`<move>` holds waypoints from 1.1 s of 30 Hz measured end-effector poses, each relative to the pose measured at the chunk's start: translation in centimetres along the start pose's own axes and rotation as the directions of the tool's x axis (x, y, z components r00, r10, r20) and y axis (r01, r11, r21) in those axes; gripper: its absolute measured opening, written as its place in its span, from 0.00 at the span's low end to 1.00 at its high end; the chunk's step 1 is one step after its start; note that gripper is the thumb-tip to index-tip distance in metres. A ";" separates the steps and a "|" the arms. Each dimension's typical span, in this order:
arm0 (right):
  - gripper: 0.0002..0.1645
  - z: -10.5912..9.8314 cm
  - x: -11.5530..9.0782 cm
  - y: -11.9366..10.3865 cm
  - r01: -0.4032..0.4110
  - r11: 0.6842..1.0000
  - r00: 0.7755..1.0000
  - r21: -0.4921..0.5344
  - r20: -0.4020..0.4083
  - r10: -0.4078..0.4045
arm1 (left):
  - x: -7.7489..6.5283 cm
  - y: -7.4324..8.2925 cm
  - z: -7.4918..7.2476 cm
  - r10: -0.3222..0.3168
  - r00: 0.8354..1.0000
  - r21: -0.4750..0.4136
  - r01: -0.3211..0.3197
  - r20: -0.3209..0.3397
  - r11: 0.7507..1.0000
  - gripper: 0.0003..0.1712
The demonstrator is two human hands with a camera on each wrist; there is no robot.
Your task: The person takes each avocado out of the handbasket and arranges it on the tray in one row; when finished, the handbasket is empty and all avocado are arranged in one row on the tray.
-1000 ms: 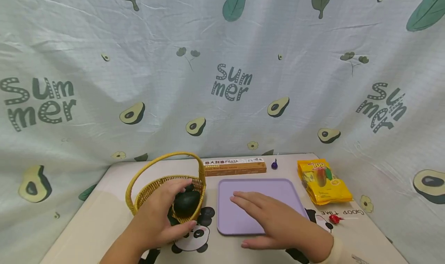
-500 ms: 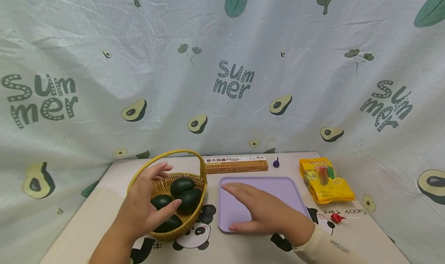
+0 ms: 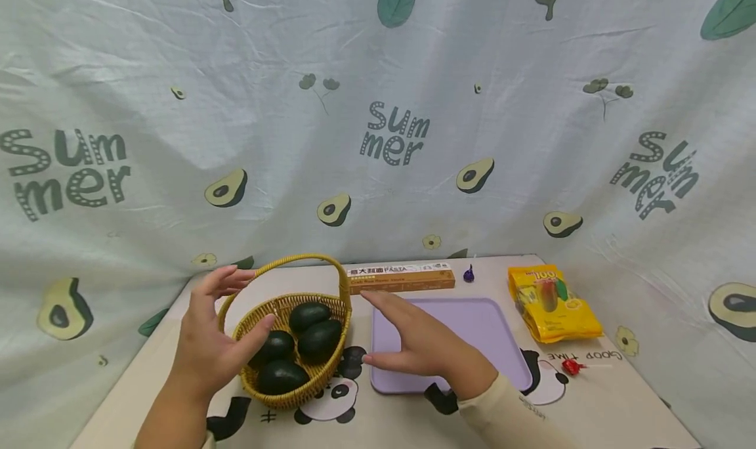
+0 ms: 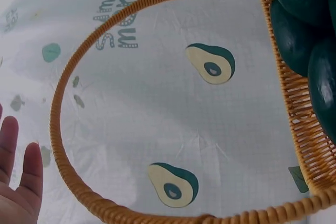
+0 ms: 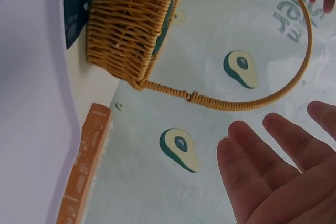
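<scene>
On the worktop [image 3: 614,409], between the left hand [image 3: 207,344] and right hand [image 3: 418,339], fingers [image 5: 257,153] spread on both, one basket [image 3: 321,373] holds four avocados [image 3: 319,341]; nearby, one box [image 3: 407,282] reads "PASTA", one yellow bag [image 3: 552,304] "100", the cloth [image 3: 266,127] "summer" three times.

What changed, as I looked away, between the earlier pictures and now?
The left hand moved left from over the avocados to the left side of the basket; the right hand shifted left and forward across the tray. The basket, tray, pasta box and yellow bag stayed put.
</scene>
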State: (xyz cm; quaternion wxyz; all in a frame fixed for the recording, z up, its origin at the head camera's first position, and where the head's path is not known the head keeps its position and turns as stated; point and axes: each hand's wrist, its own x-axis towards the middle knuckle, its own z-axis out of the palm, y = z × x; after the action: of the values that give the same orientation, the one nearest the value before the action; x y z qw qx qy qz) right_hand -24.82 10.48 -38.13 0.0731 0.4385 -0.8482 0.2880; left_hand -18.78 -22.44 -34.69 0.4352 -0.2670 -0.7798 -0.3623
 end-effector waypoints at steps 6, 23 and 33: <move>0.56 1.2 1.5 0.0 -0.051 0.991 0.998 0.121 -0.028 0.055 | -0.1 -0.9 -0.5 -0.015 0.999 -0.036 0.013 -0.043 0.999 0.53; 0.54 5.1 6.1 0.3 -0.211 0.946 0.976 0.246 0.007 0.216 | -1.4 -2.1 -1.0 -0.252 0.968 0.035 0.252 -0.007 0.967 0.56; 0.53 6.6 7.7 0.6 -0.267 0.932 0.963 0.245 0.032 0.268 | -3.1 -2.6 -1.1 -0.339 0.940 0.084 0.340 -0.021 0.937 0.49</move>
State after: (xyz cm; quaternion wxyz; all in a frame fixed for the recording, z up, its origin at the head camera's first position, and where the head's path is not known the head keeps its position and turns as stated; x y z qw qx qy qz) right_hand -29.07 1.73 -40.89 -0.0213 0.3243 -0.8574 0.3990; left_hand -18.73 -25.17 -37.89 0.3796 -0.1085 -0.8277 -0.3989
